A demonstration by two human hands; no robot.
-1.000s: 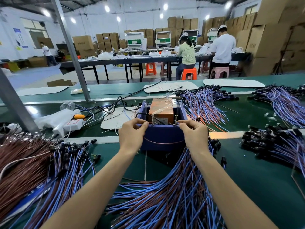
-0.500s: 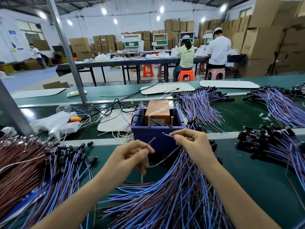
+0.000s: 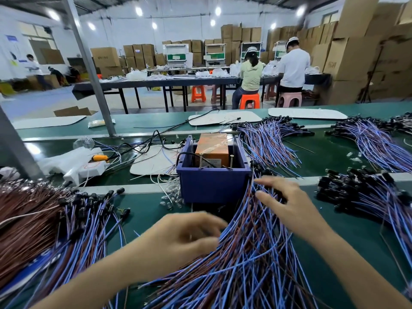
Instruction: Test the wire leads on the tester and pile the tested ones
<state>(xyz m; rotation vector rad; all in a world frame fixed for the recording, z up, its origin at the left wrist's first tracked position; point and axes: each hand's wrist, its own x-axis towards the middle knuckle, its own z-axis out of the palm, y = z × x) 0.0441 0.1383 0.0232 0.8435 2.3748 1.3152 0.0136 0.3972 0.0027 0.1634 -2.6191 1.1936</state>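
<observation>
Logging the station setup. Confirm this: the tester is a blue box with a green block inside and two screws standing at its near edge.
Wrong on the colour: the block inside the blue box is orange, not green, as the head view shows. The two screws do stand at its near edge.

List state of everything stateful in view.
Blue plastic tester box: open-topped, no blue or brown lead on its upright screws.
Orange taped block: inside the box.
Near pile of blue and brown wire leads: loose, fanned on the green belt.
Left hand: blurred, fingers curled at the near pile, hold unclear.
Right hand: fingers spread, touching the near pile.
</observation>
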